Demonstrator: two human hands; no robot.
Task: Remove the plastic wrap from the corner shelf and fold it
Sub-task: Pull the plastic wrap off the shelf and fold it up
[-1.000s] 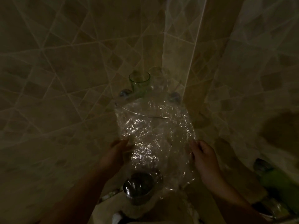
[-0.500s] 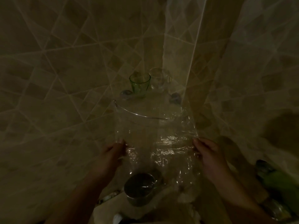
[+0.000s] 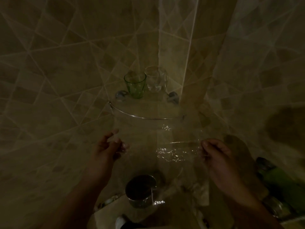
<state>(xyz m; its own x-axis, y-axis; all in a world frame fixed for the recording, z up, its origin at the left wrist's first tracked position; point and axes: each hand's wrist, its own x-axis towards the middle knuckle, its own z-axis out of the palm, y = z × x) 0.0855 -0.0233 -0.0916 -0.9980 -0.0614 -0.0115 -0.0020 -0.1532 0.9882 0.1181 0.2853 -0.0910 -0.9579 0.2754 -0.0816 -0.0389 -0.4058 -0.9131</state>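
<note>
Dim light falls on walls [image 3: 54, 66] of matte tile cut by pale diagonal grout lines into triangles and diamonds, meeting in a corner. In that corner sits the shelf [image 3: 142, 106], a clear quarter-round plate with a thin curved metal rail along its front edge and two rounded metal brackets at its back edges. Near the shelf's back left stands a green tumbler [image 3: 135, 85], translucent and tapered, and just to its right, near the back corner, a clear rounded glass [image 3: 156, 79]. Below the shelf's front edge the left hand [image 3: 107, 147] pinches the left edge of the wrap [image 3: 175, 152] between thumb and fingertips, the other fingers loosely spread. The wrap is a thin, glossy, nearly invisible sheet, stretched flat between the hands in front of and below the rail, with crinkled glints toward its right side. The right hand [image 3: 217, 156] pinches the wrap's right edge, fingers curled. Beneath the wrap stands a round, dark metal cup [image 3: 140, 190]. At far right lies a green bottle [image 3: 283, 184], blurred.
</note>
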